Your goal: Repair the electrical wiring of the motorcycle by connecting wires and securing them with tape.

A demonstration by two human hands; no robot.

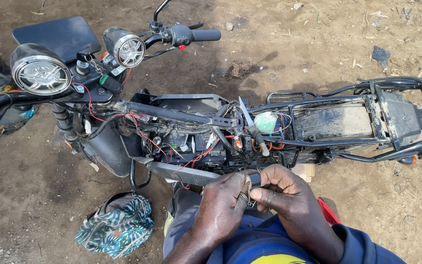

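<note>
A stripped motorcycle [186, 115] lies across the view with its tank and seat off, frame tubes and red and black wiring exposed. My left hand [223, 203] and my right hand [284, 188] meet just below the frame, over my lap. Both pinch a small dark piece with a thin wire end [249, 186] between the fingertips. A knife [251, 122] with a pale handle rests on the frame above my hands, blade pointing away. A green round part [265, 122] sits beside it among the wires.
Two chrome headlamps [40, 73] and the handlebar [191, 35] are at upper left. The bare rear rack [401, 117] reaches to the right. A leaf-patterned bag [116, 225] lies on the dirt at lower left. Small stones and litter dot the ground.
</note>
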